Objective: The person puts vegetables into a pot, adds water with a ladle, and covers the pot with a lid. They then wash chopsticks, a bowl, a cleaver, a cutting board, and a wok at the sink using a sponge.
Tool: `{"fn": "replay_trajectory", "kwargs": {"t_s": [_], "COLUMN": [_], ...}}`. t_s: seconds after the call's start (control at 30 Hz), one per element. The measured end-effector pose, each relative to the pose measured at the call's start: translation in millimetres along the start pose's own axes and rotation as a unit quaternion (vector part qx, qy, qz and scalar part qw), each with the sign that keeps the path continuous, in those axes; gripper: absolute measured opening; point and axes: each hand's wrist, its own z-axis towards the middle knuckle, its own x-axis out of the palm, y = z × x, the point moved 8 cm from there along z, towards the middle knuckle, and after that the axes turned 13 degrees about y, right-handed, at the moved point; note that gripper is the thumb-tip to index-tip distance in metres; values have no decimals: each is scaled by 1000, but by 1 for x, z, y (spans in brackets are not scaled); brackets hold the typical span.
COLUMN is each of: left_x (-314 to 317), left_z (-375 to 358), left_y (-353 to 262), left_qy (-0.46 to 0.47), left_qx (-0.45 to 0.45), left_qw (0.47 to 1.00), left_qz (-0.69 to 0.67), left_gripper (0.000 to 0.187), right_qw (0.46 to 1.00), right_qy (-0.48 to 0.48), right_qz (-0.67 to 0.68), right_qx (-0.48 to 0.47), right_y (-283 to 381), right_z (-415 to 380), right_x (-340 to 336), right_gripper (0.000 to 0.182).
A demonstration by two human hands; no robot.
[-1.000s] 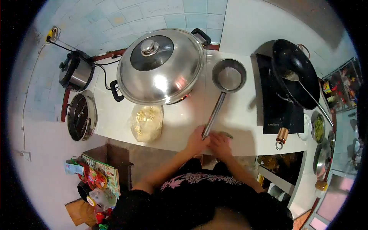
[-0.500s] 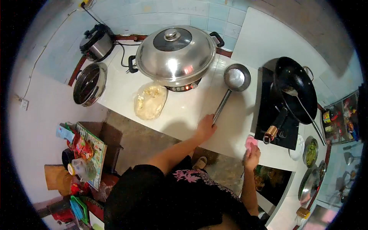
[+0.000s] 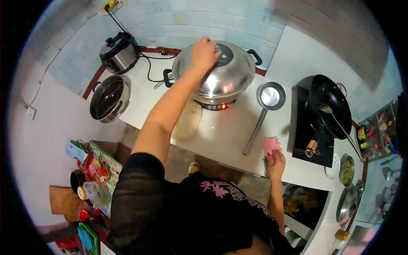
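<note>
My left hand [image 3: 204, 54] reaches over the large electric wok and has its fingers closed round the knob of the domed steel lid [image 3: 231, 78]. The lid sits on the wok, with a red light showing on the control panel [image 3: 216, 106] below. In my right hand [image 3: 276, 162], by the counter's front edge, is a pink cloth [image 3: 270, 145]. Between the two lies a metal ladle [image 3: 258, 127], its bowl toward the back and its handle toward me. My left forearm partly covers a plastic bag of pale food [image 3: 187, 124].
A black frying wok [image 3: 325, 102] with a spatula [image 3: 338, 121] rests on the cooktop [image 3: 299, 140] at right. A plate of green food [image 3: 347, 171] stands beyond it. At left are a steamer pot [image 3: 109, 98] and a pressure cooker [image 3: 121, 55].
My left hand has let go of the ladle handle and moved up and left onto the lid knob. The ladle now lies on the counter. My right hand still holds the cloth.
</note>
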Motion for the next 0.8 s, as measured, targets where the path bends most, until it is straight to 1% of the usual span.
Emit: {"fn": "replay_trajectory", "kwargs": {"t_s": [0.07, 0.1, 0.17, 0.2, 0.27, 0.3, 0.33, 0.37, 0.43, 0.47, 0.5, 0.53, 0.57, 0.63, 0.7, 0.8], "left_x": [19, 24, 41, 45, 51, 49, 43, 36, 4, -13, -35, -72, -94, -139, -171, -200], "left_z": [23, 31, 38, 42, 46, 49, 55, 64, 82, 99, 112, 114, 126, 128, 130, 113], "left_y": [26, 35, 44, 45, 51, 56, 59, 60, 77, 92, 107, 116, 135, 167, 193, 203], "left_qy": [104, 127, 181, 184, 194, 191, 186, 182, 132, 102, 69, 84, 77, 31, 24, -5], "left_qx": [-8, -8, -9, 5, 31, 29, 31, 34, 34, 54, 73, 38, 52, 23, 22, 0], "left_qw": [993, 991, 983, 982, 979, 979, 980, 980, 983, 984, 984, 985, 979, 966, 968, 995], "left_qz": [62, 31, -33, -39, -47, -58, -68, -78, -123, -136, -149, -143, -180, -254, -248, -103], "left_gripper": [32, 35, 39, 41, 45, 46, 47, 47, 50, 50, 51, 35, 38, 43, 44, 39], "right_qw": [1000, 999, 985, 971, 972, 972, 969, 961, 942, 948, 953, 957, 962, 964, 959, 964], "right_qy": [-8, -14, -6, -2, -16, -25, -31, -38, -53, -81, -86, -89, -92, -98, -106, -48], "right_qz": [17, 25, 122, 170, 154, 146, 129, 155, 205, 199, 186, 173, 160, 153, 168, 92], "right_qx": [19, 30, 124, 170, 177, 181, 210, 227, 261, 235, 225, 214, 203, 196, 202, 246], "right_y": [-6, 0, -3, -1, 2, 6, 20, 33, 54, 48, 47, 46, 48, 55, 50, 49], "right_z": [-20, -26, -42, -50, -57, -59, -57, -52, -50, -54, -56, -56, -57, -61, -66, -64], "right_x": [9, 12, 26, 33, 45, 50, 48, 46, 45, 52, 57, 61, 63, 65, 73, 81], "right_gripper": [24, 24, 21, 20, 19, 19, 19, 19, 20, 20, 19, 19, 19, 19, 20, 20]}}
